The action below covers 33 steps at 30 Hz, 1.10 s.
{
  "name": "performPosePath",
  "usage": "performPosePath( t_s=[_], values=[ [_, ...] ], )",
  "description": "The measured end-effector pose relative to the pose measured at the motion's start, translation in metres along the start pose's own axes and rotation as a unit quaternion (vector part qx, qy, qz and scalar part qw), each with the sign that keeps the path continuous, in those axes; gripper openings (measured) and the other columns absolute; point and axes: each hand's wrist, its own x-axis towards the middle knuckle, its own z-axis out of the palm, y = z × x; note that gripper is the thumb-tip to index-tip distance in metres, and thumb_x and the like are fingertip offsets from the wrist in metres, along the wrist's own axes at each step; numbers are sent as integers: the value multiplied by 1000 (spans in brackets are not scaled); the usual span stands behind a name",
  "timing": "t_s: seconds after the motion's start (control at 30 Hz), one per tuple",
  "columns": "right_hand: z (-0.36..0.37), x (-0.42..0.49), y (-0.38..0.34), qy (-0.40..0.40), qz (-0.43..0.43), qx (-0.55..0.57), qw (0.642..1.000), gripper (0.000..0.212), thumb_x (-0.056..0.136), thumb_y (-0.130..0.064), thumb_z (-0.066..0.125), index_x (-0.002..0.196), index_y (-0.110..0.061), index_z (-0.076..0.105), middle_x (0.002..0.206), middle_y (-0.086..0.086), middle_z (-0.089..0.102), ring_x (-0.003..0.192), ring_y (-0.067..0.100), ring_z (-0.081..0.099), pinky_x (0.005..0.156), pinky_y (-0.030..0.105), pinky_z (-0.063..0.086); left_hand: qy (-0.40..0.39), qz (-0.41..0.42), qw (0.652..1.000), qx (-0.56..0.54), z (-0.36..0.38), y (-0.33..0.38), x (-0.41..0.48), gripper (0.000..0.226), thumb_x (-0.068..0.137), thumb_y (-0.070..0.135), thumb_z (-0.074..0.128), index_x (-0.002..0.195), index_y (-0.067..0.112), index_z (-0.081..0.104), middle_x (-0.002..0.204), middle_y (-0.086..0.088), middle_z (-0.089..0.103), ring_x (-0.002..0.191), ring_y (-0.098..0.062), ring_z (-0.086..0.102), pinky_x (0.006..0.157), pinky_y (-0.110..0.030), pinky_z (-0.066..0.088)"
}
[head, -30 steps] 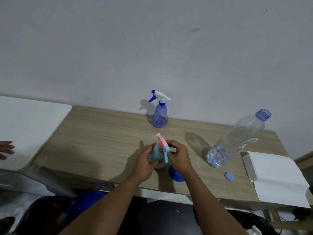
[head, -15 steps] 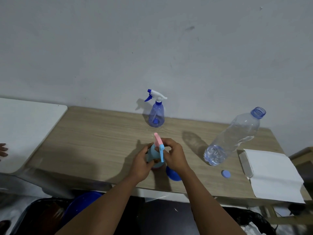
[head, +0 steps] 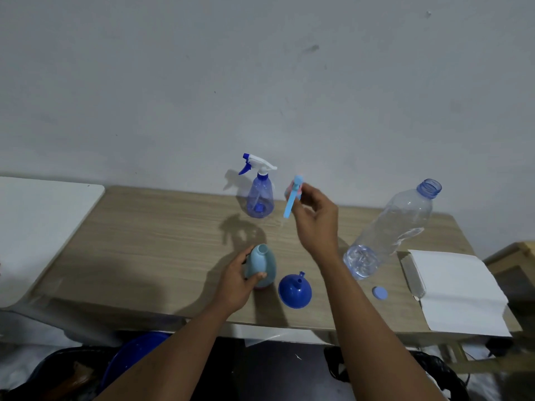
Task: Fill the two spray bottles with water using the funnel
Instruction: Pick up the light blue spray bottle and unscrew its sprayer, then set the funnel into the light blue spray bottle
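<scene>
My left hand grips a light blue spray bottle that stands on the wooden table with its neck uncovered. My right hand holds the bottle's pink and light blue spray head up in the air, its tube hanging down. A dark blue funnel lies mouth-down just right of the bottle. A second, clear blue spray bottle with a white and blue head stands near the wall. A large clear water bottle, uncapped, stands to the right with a little water at the bottom.
The blue cap lies on the table by the water bottle. A folded white cloth or paper covers the right end. A white table adjoins on the left. Dark bags and a blue basin sit below the front edge.
My right hand has lifted the spray head off the light blue bottle and carried it up toward the wall. My left hand stays on the bottle. The funnel is now in plain sight.
</scene>
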Motion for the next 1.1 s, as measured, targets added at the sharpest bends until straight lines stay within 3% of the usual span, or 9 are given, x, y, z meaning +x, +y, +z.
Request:
performPosePath(
  t_s=[0.1,0.17,0.3,0.47,0.63,0.7,0.8,1.1],
  values=[
    [-16,20,-11,62,-10,-41,997,26,90,-24,71,114,-14,72,96,-5,75,84,3,66,79,27,54,6,7,1000,8,0,-3,1,69,75,13,83,136,23,52,129,13,59,118,-7,56,98,-22,47],
    [-26,30,-6,92,6,-84,992,25,89,-25,73,110,-13,72,92,-6,72,78,0,63,76,22,51,3,7,1000,4,-1,-5,1,69,75,15,83,136,25,53,129,16,59,120,-8,55,100,-37,51],
    [-42,40,25,58,78,-189,977,22,86,-30,76,102,-16,71,78,-1,67,68,10,58,69,26,46,-4,16,1000,-2,-2,-7,4,71,72,25,83,136,27,53,131,15,59,120,-8,55,95,-47,54],
    [-50,32,95,-37,183,-312,932,23,83,-38,75,93,-16,76,75,1,69,75,22,67,71,35,54,8,17,1000,-17,-1,-7,2,66,76,13,83,132,30,54,125,25,59,118,-3,55,88,-33,57],
    [-49,17,130,-89,244,-369,892,26,90,-33,66,112,-19,72,98,2,73,82,18,62,72,23,40,11,17,999,-28,0,-1,1,65,77,6,81,129,32,52,125,21,58,112,7,55,79,-21,56],
    [-46,11,136,-88,239,-375,891,29,92,-34,65,115,-17,72,109,2,74,90,20,66,75,22,40,10,18,999,-28,-1,0,1,65,76,6,81,127,36,53,124,22,59,113,5,55,77,-18,55],
    [-42,6,144,-83,245,-350,900,24,90,-32,70,108,-18,74,118,-4,73,96,18,67,80,26,49,5,13,1000,-18,-2,2,1,67,76,6,82,123,42,51,118,36,57,113,6,54,76,-16,54],
    [-40,8,154,-61,253,-350,900,37,86,-29,76,121,-17,69,117,0,73,104,20,67,89,32,51,1,11,1000,-19,-2,5,0,67,76,8,82,126,39,52,118,36,56,115,5,53,78,-21,56]
  ],
)
